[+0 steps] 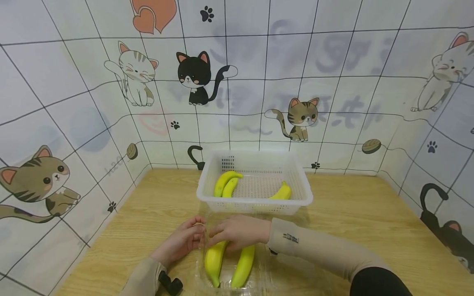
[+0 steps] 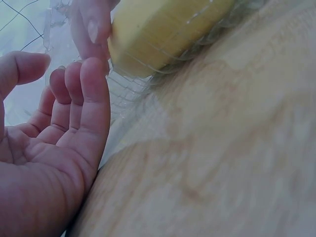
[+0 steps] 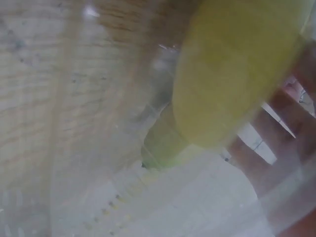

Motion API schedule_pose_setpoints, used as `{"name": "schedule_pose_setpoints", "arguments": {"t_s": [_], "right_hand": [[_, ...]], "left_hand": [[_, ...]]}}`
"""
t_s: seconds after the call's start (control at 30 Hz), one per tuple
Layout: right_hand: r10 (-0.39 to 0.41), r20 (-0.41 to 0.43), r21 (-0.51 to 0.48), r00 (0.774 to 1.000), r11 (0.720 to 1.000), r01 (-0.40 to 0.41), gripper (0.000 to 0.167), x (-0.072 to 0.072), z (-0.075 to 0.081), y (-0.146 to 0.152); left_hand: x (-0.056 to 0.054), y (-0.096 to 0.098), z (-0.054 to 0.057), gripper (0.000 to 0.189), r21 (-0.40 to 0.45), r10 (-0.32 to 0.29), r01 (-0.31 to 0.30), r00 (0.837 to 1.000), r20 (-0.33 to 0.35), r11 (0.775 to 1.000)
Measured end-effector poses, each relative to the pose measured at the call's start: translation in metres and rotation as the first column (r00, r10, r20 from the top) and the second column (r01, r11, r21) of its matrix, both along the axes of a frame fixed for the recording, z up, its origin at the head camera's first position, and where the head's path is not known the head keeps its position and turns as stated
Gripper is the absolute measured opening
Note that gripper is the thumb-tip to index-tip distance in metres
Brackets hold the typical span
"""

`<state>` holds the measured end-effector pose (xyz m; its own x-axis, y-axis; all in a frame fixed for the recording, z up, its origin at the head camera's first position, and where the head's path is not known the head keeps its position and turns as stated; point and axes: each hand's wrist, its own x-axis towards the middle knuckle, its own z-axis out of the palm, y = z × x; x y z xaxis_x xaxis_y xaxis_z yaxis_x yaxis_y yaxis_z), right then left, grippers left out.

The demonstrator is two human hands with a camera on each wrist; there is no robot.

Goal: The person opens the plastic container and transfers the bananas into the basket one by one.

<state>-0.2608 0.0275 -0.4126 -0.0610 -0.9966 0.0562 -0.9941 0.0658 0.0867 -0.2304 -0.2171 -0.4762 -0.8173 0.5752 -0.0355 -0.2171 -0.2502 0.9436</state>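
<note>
A clear plastic box (image 1: 227, 273) lies on the table with two yellow bananas side by side in it, the left banana (image 1: 213, 263) and the right banana (image 1: 244, 267). My right hand (image 1: 238, 232) reaches in over the far ends of both, its fingertips by the left wall. In the right wrist view its fingers (image 3: 276, 123) are spread behind a blurred banana (image 3: 232, 74). My left hand (image 1: 185, 240) is at the box's left side, palm up with relaxed fingers. The left wrist view shows its fingertips (image 2: 94, 74) right at the clear wall, beside a banana (image 2: 158, 34).
Behind the box stands a white perforated basket (image 1: 255, 201). Two bananas (image 1: 224, 183) lie at its left and another banana (image 1: 283, 192) at its right. Wood-grain tabletop (image 1: 352, 213) extends to either side, with a cat-patterned wall covering (image 1: 244, 94) around it.
</note>
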Motion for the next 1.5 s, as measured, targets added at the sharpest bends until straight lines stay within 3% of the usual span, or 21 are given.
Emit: {"name": "schedule_pose_setpoints", "arguments": {"t_s": [0.37, 1.0, 1.3, 1.5], "right_hand": [[0.053, -0.028, -0.036, 0.998, 0.998, -0.054, 0.053, -0.0016, -0.0026, -0.0021], [0.063, 0.005, -0.011, 0.998, 0.998, -0.063, 0.049, 0.0011, -0.0014, -0.0062], [0.077, 0.016, -0.014, 0.997, 0.997, -0.077, 0.049, -0.0012, -0.0095, -0.0066], [0.083, -0.006, -0.011, 0.997, 0.996, -0.083, 0.047, -0.0041, -0.0067, -0.0066]], "left_hand": [[-0.0008, 0.0013, -0.0010, 0.011, -0.020, 0.029, -0.028, 0.999, 0.029, 0.999], [0.0020, -0.0003, -0.0011, 0.012, 0.002, 0.011, -0.011, 1.000, -0.007, 1.000], [0.0022, 0.0018, -0.0044, 0.013, -0.007, 0.032, -0.031, 0.999, 0.041, 0.999], [0.0007, 0.0016, -0.0015, 0.012, -0.011, 0.038, -0.038, 0.999, 0.028, 0.999]]}}
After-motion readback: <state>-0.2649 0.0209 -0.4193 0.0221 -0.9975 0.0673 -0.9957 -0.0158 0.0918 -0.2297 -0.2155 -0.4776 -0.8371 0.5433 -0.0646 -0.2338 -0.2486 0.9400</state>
